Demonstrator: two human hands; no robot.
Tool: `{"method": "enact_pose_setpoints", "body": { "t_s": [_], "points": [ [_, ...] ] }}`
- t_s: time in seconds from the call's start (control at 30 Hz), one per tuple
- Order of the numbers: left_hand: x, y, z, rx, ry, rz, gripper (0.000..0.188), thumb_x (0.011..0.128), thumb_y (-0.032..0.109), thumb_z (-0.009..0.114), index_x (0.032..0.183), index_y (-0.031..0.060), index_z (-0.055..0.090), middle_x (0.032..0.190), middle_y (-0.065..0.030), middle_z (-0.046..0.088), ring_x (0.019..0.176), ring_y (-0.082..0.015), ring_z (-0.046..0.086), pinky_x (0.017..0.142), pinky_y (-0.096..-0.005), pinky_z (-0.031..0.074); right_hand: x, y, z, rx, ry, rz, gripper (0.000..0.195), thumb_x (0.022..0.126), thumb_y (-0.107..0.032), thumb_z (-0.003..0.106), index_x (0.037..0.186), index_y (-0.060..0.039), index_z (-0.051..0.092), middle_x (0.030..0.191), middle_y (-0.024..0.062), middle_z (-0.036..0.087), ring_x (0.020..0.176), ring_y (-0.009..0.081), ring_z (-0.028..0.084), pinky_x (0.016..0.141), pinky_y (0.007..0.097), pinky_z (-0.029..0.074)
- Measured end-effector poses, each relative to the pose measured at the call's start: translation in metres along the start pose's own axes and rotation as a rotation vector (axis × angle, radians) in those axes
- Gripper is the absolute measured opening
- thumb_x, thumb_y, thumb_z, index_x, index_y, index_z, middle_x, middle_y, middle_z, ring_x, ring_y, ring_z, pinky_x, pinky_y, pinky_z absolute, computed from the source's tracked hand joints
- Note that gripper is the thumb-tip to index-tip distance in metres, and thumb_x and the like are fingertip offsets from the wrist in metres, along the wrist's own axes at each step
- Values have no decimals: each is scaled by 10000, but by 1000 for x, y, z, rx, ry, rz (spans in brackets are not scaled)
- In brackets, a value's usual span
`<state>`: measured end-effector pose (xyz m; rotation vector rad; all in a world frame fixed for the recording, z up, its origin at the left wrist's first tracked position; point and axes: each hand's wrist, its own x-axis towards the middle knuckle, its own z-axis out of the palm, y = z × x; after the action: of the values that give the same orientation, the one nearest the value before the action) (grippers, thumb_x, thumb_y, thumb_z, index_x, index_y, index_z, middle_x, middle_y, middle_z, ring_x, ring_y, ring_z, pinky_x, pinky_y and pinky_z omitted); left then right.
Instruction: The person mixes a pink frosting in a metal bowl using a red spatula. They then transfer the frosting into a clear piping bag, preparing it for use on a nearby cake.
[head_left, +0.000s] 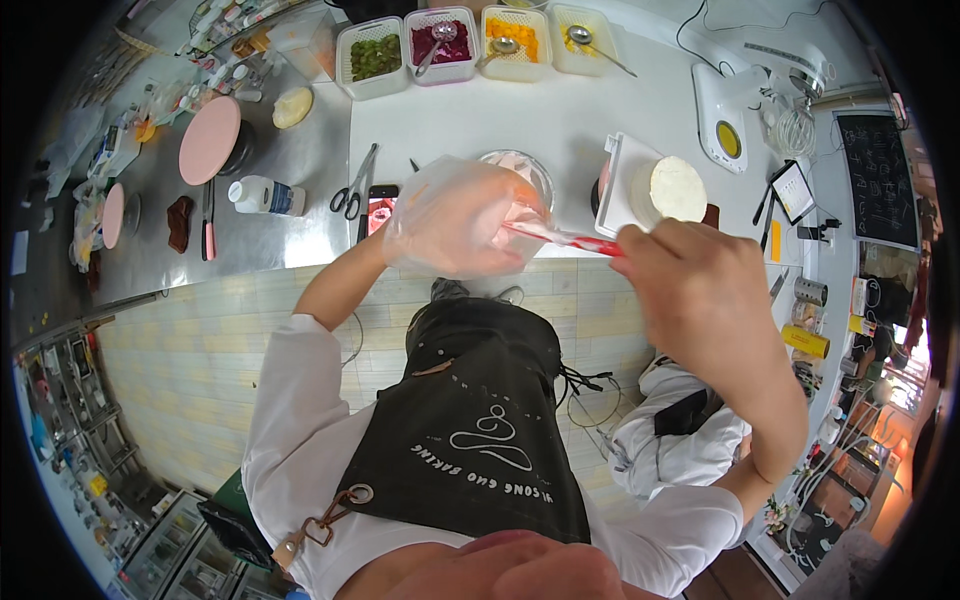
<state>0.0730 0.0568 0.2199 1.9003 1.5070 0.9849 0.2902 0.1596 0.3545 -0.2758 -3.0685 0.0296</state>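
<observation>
My left hand (480, 206) is wrapped in the turned-back top of a clear plastic bag (409, 244), likely a piping bag, and grips it from outside. Pale pink cream shows at the bag's mouth. My right hand (694, 300) is closed around the handle of a red spatula (592, 243), whose cream-smeared end reaches into the bag; its tip is hidden. Behind the bag stands a metal bowl (550, 176) with more pink cream, partly covered by my left hand. To the right, a round white cake (679, 187) stands by a white square board (613, 184).
Baskets of cut fruit (375, 60) line the table's back. Scissors (358, 184), a phone (382, 201) and a white bottle (266, 196) lie left. Further left is a pink turntable (210, 141). A kitchen scale (720, 120) and a tablet (793, 192) sit right.
</observation>
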Motion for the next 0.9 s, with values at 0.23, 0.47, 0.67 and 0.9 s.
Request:
{"method": "enact_pose_setpoints", "body": {
  "t_s": [0.23,0.47,0.67,0.9],
  "points": [
    [19,-17,18,127,-5,321,321,740,173,652,1040,60,640,914,-108,664,857,-310,628,754,-384,517,39,-35,16,-251,-184,-313,160,571,-114,636,699,-18,631,648,66,513,612,183,544,488,307,430],
    [9,-54,39,-50,22,323,247,738,159,653,973,90,627,825,-79,644,744,-303,605,672,-366,513,42,-26,20,-237,-147,-446,184,536,-119,628,654,21,610,659,66,499,620,181,517,506,281,419],
    [2,-67,52,166,-79,295,166,758,134,636,921,107,651,822,-72,652,729,-301,614,649,-377,515,30,-11,7,-206,-96,-360,114,541,-155,637,599,-58,619,581,21,498,634,185,546,533,291,431],
    [-48,-105,43,-492,201,-131,212,862,156,631,1030,34,672,1018,-91,708,879,-177,673,767,-301,522,-3,39,7,281,300,206,160,793,-77,702,939,-17,676,624,82,550,541,228,522,506,301,403]
  ]
}}
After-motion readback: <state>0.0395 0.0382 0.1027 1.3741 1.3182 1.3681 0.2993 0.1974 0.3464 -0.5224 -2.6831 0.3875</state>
